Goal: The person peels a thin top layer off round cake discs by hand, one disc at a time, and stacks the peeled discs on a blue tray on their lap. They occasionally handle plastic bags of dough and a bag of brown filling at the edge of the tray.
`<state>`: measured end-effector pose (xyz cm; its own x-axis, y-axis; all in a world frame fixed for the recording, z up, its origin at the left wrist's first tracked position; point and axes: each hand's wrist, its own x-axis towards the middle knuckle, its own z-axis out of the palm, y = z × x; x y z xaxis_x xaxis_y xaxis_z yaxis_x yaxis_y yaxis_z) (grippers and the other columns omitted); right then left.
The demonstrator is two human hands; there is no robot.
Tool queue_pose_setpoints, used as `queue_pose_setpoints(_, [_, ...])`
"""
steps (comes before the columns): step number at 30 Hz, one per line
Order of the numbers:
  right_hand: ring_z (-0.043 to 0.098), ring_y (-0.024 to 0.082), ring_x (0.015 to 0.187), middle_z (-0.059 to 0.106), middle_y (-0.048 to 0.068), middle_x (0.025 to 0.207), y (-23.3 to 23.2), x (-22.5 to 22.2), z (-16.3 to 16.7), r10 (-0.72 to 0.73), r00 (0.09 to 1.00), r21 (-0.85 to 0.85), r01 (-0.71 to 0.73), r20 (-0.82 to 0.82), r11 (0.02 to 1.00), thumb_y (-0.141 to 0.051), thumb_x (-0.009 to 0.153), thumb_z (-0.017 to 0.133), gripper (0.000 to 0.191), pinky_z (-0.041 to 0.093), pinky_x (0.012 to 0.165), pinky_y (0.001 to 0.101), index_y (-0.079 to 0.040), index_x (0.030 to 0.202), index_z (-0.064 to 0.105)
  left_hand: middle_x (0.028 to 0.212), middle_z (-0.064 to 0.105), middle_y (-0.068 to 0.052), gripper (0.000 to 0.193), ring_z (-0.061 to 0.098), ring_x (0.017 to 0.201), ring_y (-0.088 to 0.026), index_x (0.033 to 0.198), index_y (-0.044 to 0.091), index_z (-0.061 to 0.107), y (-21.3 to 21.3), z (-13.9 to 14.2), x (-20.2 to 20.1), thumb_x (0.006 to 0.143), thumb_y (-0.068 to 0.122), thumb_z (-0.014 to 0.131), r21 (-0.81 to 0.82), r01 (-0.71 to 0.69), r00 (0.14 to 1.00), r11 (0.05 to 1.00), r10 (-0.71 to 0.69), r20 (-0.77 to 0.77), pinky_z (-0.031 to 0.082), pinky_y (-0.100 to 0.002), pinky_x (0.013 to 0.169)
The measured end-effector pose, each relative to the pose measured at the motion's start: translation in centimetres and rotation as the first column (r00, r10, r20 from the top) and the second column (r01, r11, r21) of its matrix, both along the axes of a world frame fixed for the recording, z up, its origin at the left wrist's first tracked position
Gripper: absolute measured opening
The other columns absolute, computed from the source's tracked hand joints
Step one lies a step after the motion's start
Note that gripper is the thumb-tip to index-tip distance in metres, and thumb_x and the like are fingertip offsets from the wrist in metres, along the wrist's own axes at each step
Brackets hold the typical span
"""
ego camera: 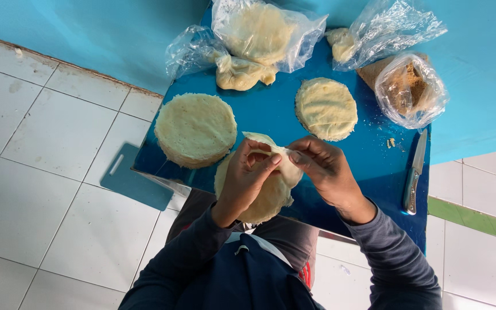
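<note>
Both hands, left hand [245, 181] and right hand [325, 169], pinch one thin pale dough round [279, 163] half folded, while two stacks of flat pale dough discs [196, 129] wait unfolded on the blue surface [271, 112].

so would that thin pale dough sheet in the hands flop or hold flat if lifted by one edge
Probably floppy: the thin pale dough sheet already folds and droops between the left hand and right hand. It looks light and likely tears easily, since it is pinched so thin. It may be slightly tacky rather than slippery, though that is hard to tell.
</note>
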<state>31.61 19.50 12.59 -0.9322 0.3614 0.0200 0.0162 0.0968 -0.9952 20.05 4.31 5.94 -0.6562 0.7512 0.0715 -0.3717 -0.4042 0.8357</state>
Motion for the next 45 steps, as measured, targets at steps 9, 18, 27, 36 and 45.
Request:
queue_pose_setpoints(9, [0.060, 0.011, 0.086, 0.069, 0.007, 0.095, 0.0, 0.1, 0.9, 0.030, 0.998, -0.081, -0.027, 0.046, 0.996, -0.011, 0.102, 0.065, 0.018, 0.050, 0.077, 0.0274, 0.004, 0.108, 0.072, 0.115, 0.068, -0.009, 0.033, 0.070, 0.104, -0.014, 0.122, 0.001, 0.058, -1.4, 1.2, 0.0, 0.100, 0.020, 0.072, -0.105, -0.075, 0.956, 0.992, 0.042, -0.289, 0.058, -0.027, 0.088])
queue_pose_setpoints(18, [0.065, 0.015, 0.096, 0.064, 0.010, 0.109, -2.6, -0.8, 2.0, 0.045, 0.993, 0.606, 0.030, -0.109, 0.795, -0.007, 0.100, 0.067, 0.009, 0.053, 0.077, 0.0300, 0.000, 0.107, 0.067, 0.125, 0.064, -0.008, 0.042, 0.069, 0.113, -0.015, 0.137, 0.000, 0.055, -2.5, 2.2, -0.1, 0.102, 0.020, 0.068, -0.080, -0.024, 0.931, 0.997, -0.007, -0.365, 0.060, -0.028, 0.090])
queue_pose_setpoints(27, [0.057, 0.012, 0.081, 0.061, 0.008, 0.095, -1.8, -1.1, 0.3, -0.048, 0.998, 0.471, 0.067, -0.051, 0.880, -0.003, 0.107, 0.055, 0.007, 0.049, 0.070, 0.0291, 0.000, 0.109, 0.060, 0.091, 0.070, -0.002, 0.022, 0.063, 0.080, -0.002, 0.114, -0.002, 0.069, -2.7, 0.6, -0.5, 0.105, 0.018, 0.066, -0.153, -0.196, 0.902, 0.969, 0.116, -0.416, 0.052, -0.020, 0.069])
queue_pose_setpoints(36, [0.059, 0.007, 0.089, 0.063, 0.005, 0.100, -2.4, -1.1, -0.1, 0.062, 0.996, 0.266, -0.043, -0.065, 0.963, -0.020, 0.101, 0.066, 0.026, 0.054, 0.076, 0.0265, 0.001, 0.114, 0.057, 0.102, 0.068, -0.007, 0.018, 0.071, 0.089, -0.010, 0.110, -0.002, 0.065, -2.4, 1.9, -0.1, 0.100, 0.012, 0.072, -0.084, -0.357, 0.703, 0.930, 0.208, -0.680, 0.059, -0.024, 0.074])
queue_pose_setpoints(45, [0.052, 0.004, 0.076, 0.062, -0.002, 0.085, -0.5, -1.9, -0.2, -0.269, 0.958, 0.215, 0.286, -0.103, 0.934, -0.014, 0.103, 0.073, 0.018, 0.045, 0.065, 0.0211, -0.003, 0.104, 0.059, 0.137, 0.056, -0.010, 0.019, 0.062, 0.119, -0.013, 0.121, 0.001, 0.050, -2.6, -0.6, 0.0, 0.108, 0.007, 0.062, 0.112, -0.132, 0.904, 0.985, 0.166, -0.394, 0.058, -0.025, 0.091])
